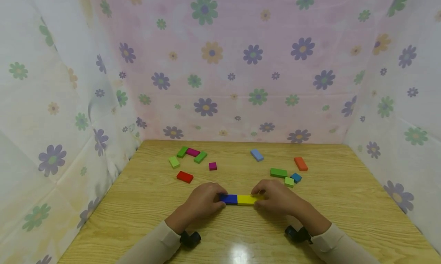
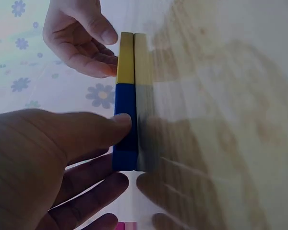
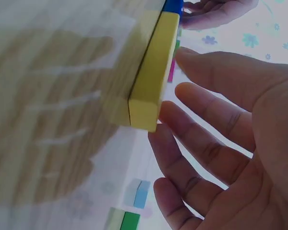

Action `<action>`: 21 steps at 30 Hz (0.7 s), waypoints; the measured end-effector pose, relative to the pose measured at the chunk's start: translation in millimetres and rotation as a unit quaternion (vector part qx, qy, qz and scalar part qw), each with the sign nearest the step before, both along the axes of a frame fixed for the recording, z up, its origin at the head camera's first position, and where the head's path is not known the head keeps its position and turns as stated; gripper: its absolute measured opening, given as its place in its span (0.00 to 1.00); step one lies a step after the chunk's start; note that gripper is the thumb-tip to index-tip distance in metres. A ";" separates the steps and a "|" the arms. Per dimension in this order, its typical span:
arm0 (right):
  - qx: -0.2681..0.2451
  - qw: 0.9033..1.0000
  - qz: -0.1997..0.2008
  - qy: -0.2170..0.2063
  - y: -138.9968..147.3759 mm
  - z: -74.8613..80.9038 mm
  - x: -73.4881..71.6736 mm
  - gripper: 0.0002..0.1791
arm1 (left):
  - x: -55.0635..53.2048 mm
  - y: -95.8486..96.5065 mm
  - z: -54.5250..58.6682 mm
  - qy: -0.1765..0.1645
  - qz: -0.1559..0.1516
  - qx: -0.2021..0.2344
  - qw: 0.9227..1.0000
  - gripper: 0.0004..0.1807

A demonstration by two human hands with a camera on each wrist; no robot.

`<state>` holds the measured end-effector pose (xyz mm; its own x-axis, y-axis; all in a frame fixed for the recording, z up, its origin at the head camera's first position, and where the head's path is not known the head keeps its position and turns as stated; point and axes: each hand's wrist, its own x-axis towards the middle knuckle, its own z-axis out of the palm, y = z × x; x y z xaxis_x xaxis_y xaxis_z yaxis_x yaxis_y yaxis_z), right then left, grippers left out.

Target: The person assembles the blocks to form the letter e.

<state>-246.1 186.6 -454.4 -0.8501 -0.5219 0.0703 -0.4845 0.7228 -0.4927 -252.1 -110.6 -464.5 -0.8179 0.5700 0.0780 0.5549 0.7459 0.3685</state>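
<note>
A blue block (image 1: 229, 199) and a yellow block (image 1: 246, 200) lie end to end on the table, touching, in one straight line. My left hand (image 1: 204, 202) pinches the blue block at its left end; in the left wrist view the thumb (image 2: 121, 123) presses its near face and the fingers go behind it. At the yellow block's right part is my right hand (image 1: 278, 198). In the right wrist view its thumb (image 3: 197, 60) stays just above the block's top edge, and the loosely bent fingers (image 3: 182, 122) spread behind it without a grip.
Behind the left hand lie a red block (image 1: 185, 177), a small magenta block (image 1: 213, 166) and several green and magenta blocks. Beyond the right hand are a green block (image 1: 278, 172), a lime block (image 1: 289, 182), a blue cube (image 1: 296, 177), an orange block (image 1: 301, 164) and a light-blue block (image 1: 256, 155). Flowered cloth surrounds the table.
</note>
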 end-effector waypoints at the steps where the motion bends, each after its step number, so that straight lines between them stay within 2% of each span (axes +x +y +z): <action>1: -0.001 1.000 -0.004 0.001 1.3 0.2 -0.9 0.15 | -0.3 -0.3 0.1 0.000 0.002 0.000 1.000 0.17; 5: -0.022 0.999 -0.039 0.000 8.5 2.1 -4.0 0.13 | -1.8 -1.7 0.8 0.001 0.002 0.011 1.000 0.18; 10: -0.038 0.996 -0.081 0.018 19.6 2.6 -9.5 0.12 | -2.7 -2.9 -0.4 0.010 -0.005 0.020 1.000 0.13; 17: -0.063 0.990 -0.119 0.037 36.5 2.5 -19.0 0.15 | -2.8 -3.5 -2.0 0.024 -0.017 0.008 1.000 0.08; 21: -0.058 0.986 -0.146 0.053 45.8 2.4 -25.3 0.16 | -3.9 -4.0 -2.6 0.030 -0.025 0.008 0.999 0.06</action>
<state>-271.4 232.4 -452.0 -0.9477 -0.2390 0.2115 -0.3171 0.7816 -0.5372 -256.0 -114.6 -467.1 -0.7820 0.6084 0.1352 0.6127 0.7109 0.3453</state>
